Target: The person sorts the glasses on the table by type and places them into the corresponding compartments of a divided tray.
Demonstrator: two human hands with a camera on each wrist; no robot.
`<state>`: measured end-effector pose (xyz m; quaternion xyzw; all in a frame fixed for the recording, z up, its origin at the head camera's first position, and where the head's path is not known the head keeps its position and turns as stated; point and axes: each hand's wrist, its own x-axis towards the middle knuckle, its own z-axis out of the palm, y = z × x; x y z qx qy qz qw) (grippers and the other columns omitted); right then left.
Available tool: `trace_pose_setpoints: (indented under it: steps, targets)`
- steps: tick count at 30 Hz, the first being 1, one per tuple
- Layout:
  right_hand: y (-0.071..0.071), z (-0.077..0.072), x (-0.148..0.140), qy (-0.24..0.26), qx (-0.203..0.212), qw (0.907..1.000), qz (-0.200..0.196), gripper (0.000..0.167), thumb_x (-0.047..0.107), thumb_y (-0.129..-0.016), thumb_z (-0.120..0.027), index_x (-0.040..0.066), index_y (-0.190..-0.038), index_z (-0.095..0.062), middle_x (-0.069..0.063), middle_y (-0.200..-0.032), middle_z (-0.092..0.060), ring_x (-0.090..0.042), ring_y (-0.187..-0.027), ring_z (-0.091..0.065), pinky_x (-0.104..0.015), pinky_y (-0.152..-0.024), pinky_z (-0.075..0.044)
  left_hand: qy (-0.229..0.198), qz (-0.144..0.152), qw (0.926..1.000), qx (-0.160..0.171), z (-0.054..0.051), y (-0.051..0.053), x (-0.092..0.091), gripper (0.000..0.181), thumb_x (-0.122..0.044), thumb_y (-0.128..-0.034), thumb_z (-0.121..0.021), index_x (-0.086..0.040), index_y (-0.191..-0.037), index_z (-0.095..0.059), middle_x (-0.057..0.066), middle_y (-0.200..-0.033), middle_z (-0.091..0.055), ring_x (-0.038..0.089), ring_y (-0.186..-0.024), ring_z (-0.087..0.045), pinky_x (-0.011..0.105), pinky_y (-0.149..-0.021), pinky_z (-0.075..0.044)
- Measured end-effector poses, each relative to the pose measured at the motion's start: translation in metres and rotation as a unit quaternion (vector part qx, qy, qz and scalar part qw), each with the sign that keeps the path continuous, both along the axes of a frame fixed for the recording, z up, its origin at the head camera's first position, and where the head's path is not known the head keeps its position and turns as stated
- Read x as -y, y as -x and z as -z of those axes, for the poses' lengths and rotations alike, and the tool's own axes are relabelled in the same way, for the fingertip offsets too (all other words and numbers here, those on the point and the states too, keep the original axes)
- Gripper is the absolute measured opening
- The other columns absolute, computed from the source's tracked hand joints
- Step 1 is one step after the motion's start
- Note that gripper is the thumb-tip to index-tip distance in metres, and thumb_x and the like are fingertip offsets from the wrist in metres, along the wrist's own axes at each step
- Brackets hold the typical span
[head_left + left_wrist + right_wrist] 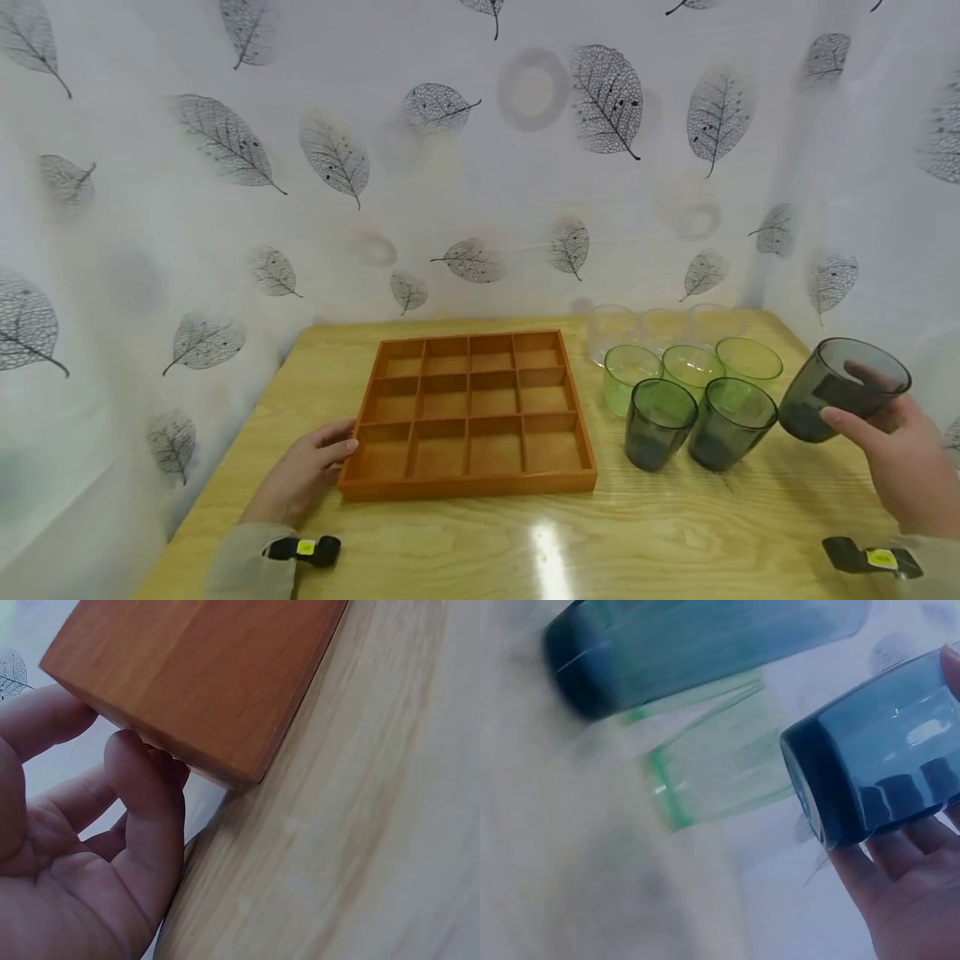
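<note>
In the head view my right hand (903, 462) grips a smoky grey glass (840, 387), tilted and held above the table at the far right. The right wrist view shows this glass (877, 757) as bluish, with fingers along its underside and a fingertip at its upper side. My left hand (300, 471) touches the left wall of a brown wooden box (468, 486) divided into several compartments. Seen from the left wrist, the fingers (150, 772) are loosely bent, their tips against the box's side near its corner (202, 690).
Two more smoky glasses (660, 425) stand right of the box. Behind them is a row of green glasses (632, 375), then clear glasses (611, 325) at the back. The wooden table (450, 542) is bounded by a leaf-patterned white curtain (465, 183) behind and at the sides.
</note>
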<state>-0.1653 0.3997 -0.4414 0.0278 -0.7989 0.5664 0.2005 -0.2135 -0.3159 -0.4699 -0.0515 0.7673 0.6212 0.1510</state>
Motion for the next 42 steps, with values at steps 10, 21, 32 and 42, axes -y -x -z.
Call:
trace_pose_setpoints:
  steps: [10, 21, 32, 42]
  targets:
    - [0.015, -0.076, 0.045, -0.113, 0.011, 0.9935, 0.01, 0.072, 0.015, -0.102, -0.063, 0.034, -0.16, -0.025, 0.007, -0.142, -0.044, 0.0, -0.124, -0.044, -0.009, -0.09, -0.036, -0.001, 0.002, 0.9999, -0.012, -0.002, 0.004, -0.003, 0.065, -0.028, -0.104, -0.06, 0.001, -0.155, -0.033, 0.023, -0.157, -0.034, 0.031, -0.133, -0.045, 0.037, -0.096, -0.049]
    - [0.05, -0.145, 0.147, 0.002, 0.025, 0.9909, -0.132, 0.062, 0.011, -0.098, -0.067, 0.023, -0.153, -0.039, 0.001, -0.134, -0.057, -0.013, -0.118, -0.055, -0.02, -0.089, -0.043, 0.002, 0.005, 0.9997, -0.022, -0.002, 0.002, -0.002, 0.063, -0.027, -0.1044, -0.059, 0.002, -0.155, -0.034, 0.023, -0.154, -0.037, 0.024, -0.125, -0.05, 0.034, -0.093, -0.049]
    - [0.1, -0.15, 0.261, 0.093, 0.001, 0.9634, -0.251, 0.065, 0.011, -0.094, -0.072, 0.01, -0.149, -0.038, -0.015, -0.14, -0.052, -0.028, -0.128, -0.053, -0.038, -0.104, -0.045, 0.005, 0.004, 1.0, -0.006, -0.004, -0.003, -0.001, 0.068, -0.031, -0.1031, -0.061, 0.001, -0.156, -0.032, 0.024, -0.159, -0.03, 0.038, -0.141, -0.035, 0.052, -0.108, -0.039]
    - [0.15, -0.104, 0.336, 0.118, 0.021, 0.9509, -0.285, 0.069, 0.012, -0.09, -0.077, 0.012, -0.148, -0.041, -0.008, -0.142, -0.052, -0.03, -0.127, -0.054, -0.047, -0.103, -0.046, -0.009, -0.005, 0.9998, -0.019, 0.0, -0.001, -0.004, 0.063, -0.028, -0.1034, -0.061, 0.001, -0.154, -0.036, 0.022, -0.155, -0.039, 0.026, -0.128, -0.05, 0.035, -0.095, -0.05]
